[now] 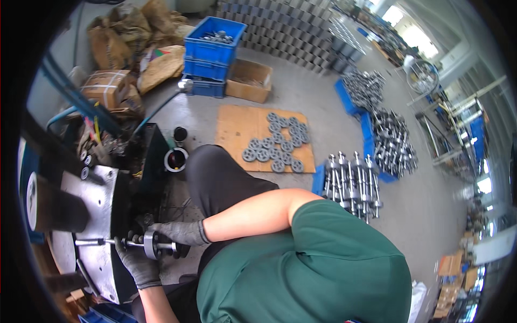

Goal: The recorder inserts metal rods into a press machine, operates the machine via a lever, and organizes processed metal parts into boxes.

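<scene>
A metal rod with a thick round collar lies crosswise at the lower left, held in both my gloved hands. My left hand, in a dark grey glove, grips the rod from below, left of the collar. My right hand, gloved the same way, closes on it from above by the collar; some of its fingers are hidden. The rod's far end meets the bare metal plate of a machine. A thick dark cylinder juts from the machine just above the rod.
Grey spoked wheel-like parts lie on a cardboard sheet. Stacked blue crates and an open carton stand beyond. Several finished-looking rods and heaped metal parts sit to the right. A ball-ended lever rises by the machine.
</scene>
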Demonstrator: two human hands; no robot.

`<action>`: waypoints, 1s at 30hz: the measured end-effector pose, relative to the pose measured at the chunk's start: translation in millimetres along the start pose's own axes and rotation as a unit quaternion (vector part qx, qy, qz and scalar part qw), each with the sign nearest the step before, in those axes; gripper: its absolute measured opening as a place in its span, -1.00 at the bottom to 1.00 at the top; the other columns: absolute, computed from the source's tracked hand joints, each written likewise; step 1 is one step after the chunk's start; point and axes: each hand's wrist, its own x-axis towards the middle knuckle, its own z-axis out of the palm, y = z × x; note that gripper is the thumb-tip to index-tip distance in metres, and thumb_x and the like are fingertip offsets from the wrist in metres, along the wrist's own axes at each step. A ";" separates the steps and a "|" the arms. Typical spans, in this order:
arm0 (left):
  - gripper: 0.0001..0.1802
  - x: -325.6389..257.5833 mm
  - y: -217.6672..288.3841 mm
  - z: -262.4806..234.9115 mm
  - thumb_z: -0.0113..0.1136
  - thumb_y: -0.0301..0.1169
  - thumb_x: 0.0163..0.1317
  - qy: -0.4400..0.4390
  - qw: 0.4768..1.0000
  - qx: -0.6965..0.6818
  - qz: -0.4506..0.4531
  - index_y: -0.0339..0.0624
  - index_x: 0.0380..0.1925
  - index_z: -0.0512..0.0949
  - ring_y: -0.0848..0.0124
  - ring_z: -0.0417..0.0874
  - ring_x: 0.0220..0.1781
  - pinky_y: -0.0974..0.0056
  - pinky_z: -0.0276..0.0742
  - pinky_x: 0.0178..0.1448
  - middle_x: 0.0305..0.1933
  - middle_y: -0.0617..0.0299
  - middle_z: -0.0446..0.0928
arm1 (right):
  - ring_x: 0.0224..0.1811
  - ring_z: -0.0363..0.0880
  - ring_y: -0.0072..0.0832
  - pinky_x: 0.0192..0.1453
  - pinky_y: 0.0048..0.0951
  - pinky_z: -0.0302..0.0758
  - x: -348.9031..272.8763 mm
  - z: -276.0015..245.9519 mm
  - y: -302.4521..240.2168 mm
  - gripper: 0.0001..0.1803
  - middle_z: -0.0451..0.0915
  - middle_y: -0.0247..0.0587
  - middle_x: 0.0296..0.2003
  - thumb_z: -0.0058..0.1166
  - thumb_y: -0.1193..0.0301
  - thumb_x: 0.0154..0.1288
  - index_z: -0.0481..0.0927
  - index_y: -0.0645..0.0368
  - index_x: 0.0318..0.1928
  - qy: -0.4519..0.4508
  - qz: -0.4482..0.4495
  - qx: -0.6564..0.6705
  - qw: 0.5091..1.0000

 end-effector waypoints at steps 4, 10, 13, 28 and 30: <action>-0.42 -9.3 -31.5 14.8 0.20 0.17 0.46 -0.019 0.993 0.100 0.056 -0.18 0.00 0.59 0.43 0.52 -0.38 0.30 0.56 -0.14 -0.46 0.33 0.46 | -0.25 0.76 -0.35 -0.08 -0.21 0.69 15.8 -0.5 10.7 -0.51 0.77 -0.28 -0.23 -0.15 -0.09 0.66 0.69 -0.02 -0.03 -0.093 -0.052 0.208 0.972; -0.33 -9.1 -35.4 4.7 0.00 0.10 0.62 -0.179 0.883 0.360 0.241 -0.18 0.44 0.40 0.37 0.61 0.08 0.21 0.54 0.30 0.11 0.22 0.59 | -0.07 0.68 -0.27 0.05 -0.20 0.56 -75.5 -12.7 -32.9 -0.79 0.72 -0.13 -0.20 0.01 0.32 0.52 0.67 0.12 -0.09 0.073 -0.174 -0.107 0.976; -0.48 14.5 -39.6 4.3 0.10 -0.04 0.62 -0.148 0.820 0.476 0.281 -0.20 0.32 0.51 0.47 0.58 -0.08 0.34 0.53 0.04 0.00 0.27 0.60 | -0.17 0.66 -0.25 -0.02 -0.24 0.56 -32.2 -53.4 -12.6 -0.82 0.71 -0.12 -0.22 0.01 0.36 0.52 0.67 0.11 -0.15 -0.003 -0.387 0.032 0.921; -0.58 87.7 -60.7 -6.8 0.25 -0.16 0.55 -0.231 0.781 0.572 0.103 -0.16 0.24 0.58 0.42 0.60 0.11 0.28 0.51 0.23 0.10 0.26 0.63 | -0.22 0.79 -0.32 -0.24 -0.33 0.77 -460.4 -298.0 34.6 -0.72 0.74 -0.03 -0.19 0.27 0.36 0.40 0.55 0.03 0.05 0.486 -0.546 0.126 0.670; -0.54 65.3 -64.3 8.8 0.24 -0.12 0.55 -0.226 0.794 0.560 0.063 -0.18 0.26 0.56 0.40 0.56 0.19 0.25 0.45 0.33 0.15 0.25 0.61 | -0.29 0.78 -0.34 -0.27 -0.38 0.72 -513.9 -313.5 93.1 -0.74 0.74 0.01 -0.20 0.23 0.42 0.47 0.54 0.22 0.06 0.657 -0.511 0.123 0.540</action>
